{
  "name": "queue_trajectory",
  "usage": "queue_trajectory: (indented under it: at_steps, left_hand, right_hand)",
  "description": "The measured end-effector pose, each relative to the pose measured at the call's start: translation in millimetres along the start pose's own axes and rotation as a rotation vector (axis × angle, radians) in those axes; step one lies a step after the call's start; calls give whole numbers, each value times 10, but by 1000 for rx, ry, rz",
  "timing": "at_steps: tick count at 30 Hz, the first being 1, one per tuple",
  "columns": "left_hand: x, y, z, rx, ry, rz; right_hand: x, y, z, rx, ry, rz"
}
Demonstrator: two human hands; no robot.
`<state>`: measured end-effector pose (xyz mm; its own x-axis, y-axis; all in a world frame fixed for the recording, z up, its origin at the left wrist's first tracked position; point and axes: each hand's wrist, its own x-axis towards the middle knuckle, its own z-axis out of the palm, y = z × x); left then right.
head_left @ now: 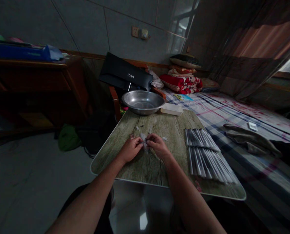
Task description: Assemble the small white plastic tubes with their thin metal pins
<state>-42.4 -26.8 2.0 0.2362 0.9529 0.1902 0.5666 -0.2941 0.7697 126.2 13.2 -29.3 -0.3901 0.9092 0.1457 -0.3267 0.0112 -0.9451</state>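
Observation:
Above the middle of the table [135, 169], my left hand [130, 150] and my right hand [158, 147] meet with their fingertips pinched together. Between them is a small thin piece, partly dark, too small and blurred to name. Around the fingers lie several whitish, translucent strips [142, 136], which look like small plastic pieces. A tiny dark piece [142, 126] rests just beyond them. To the right of my right hand, two rows of slim white-and-dark sticks [208, 162], resembling pens, are laid side by side.
A steel basin [143, 102] stands at the table's far end, beside a shallow white tray [171, 109]. Behind the basin, a black case [125, 73] leans on a chair. A bed with a checked sheet [232, 113] borders the right side; a wooden desk [37, 78] stands left.

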Motion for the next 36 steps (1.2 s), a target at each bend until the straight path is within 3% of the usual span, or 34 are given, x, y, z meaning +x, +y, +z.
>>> queue_trajectory:
  at_steps: [12, 18, 22, 27, 29, 36]
  left_hand:
    - [-12, -27, 4, 155, 13, 17]
    - [-21, -19, 38, 204, -11, 52]
    - [-19, -9, 50, 130, -21, 55]
    - [0, -24, 48, 92, -15, 35]
    - [3, -25, 45, 96, -6, 29]
    - [-10, -25, 84, 126, -2, 44]
  right_hand:
    - [5, 2, -42, -461, 11, 26]
    - [5, -5, -41, -789, 25, -79]
    - [-14, -5, -34, -705, 49, -1]
    - [-43, -8, -16, -325, 29, 45]
    - [-40, 0, -12, -267, 10, 60]
    - [-2, 9, -15, -696, 78, -13]
